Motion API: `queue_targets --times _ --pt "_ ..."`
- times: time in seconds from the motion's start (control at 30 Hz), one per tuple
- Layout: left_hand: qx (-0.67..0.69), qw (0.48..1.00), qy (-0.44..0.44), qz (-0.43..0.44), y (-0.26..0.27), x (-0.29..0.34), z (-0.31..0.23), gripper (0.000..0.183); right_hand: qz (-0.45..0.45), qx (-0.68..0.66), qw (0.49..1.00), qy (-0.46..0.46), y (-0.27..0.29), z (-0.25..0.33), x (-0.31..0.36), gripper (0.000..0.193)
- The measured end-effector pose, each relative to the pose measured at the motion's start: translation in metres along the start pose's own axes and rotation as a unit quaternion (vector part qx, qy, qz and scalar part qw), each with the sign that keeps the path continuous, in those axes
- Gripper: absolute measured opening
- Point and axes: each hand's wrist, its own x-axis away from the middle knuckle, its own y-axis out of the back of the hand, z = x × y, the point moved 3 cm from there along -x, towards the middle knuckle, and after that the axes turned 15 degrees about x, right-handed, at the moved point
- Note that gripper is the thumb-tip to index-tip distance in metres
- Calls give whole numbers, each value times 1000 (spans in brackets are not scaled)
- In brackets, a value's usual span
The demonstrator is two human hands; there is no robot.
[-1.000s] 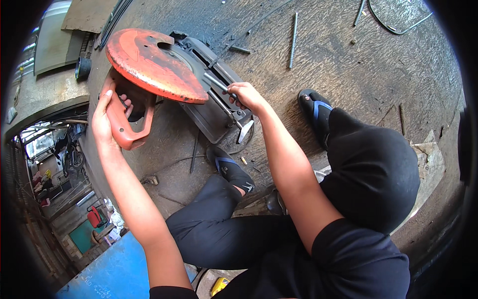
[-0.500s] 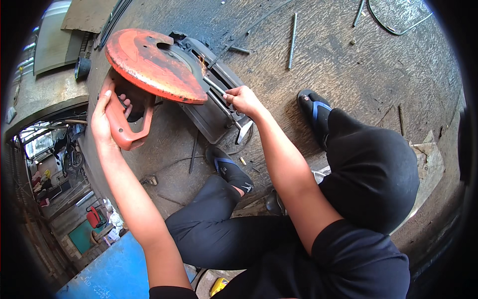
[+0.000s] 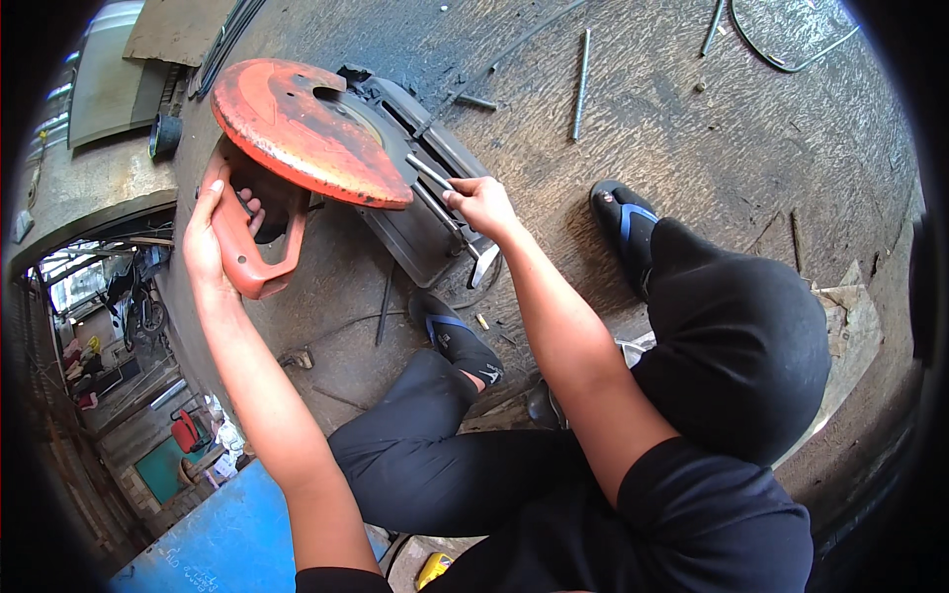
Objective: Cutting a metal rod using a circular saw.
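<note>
An orange-guarded chop saw (image 3: 306, 138) stands on the floor at the upper left, its paint worn and its base dark. My left hand (image 3: 210, 232) is closed round the saw's orange handle (image 3: 244, 247), with fingertips showing through the loop. In my right hand (image 3: 481, 205) is a thin metal rod (image 3: 428, 173), pinched between thumb and fingers. The rod's far end lies at the saw's vise, beside the cutting disc (image 3: 366, 124). The disc is mostly hidden under the guard. A vise crank (image 3: 482, 265) sticks out just below my right hand.
Loose metal rods (image 3: 580, 84) lie on the stained floor beyond the saw. A black cable (image 3: 781, 64) curves at the upper right. My feet in dark shoes (image 3: 625, 222) flank the saw's near side. A blue panel (image 3: 213, 544) is at the lower left.
The sparks at the disc have gone. The saw's guard and handle have shifted very slightly, and my right hand has lowered a little on the rod.
</note>
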Motion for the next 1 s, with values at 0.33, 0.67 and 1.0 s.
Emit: queue_targets --times 0.33,0.67,1.0 --pt "5 1000 14 13 4 -2 0 53 160 -209 954 -143 -2 -5 -3 28" --pt "17 1000 8 4 0 0 0 48 176 -169 964 -108 -2 -5 -5 25" --pt "18 1000 6 2 2 0 -2 48 129 26 989 -71 0 10 -2 31"
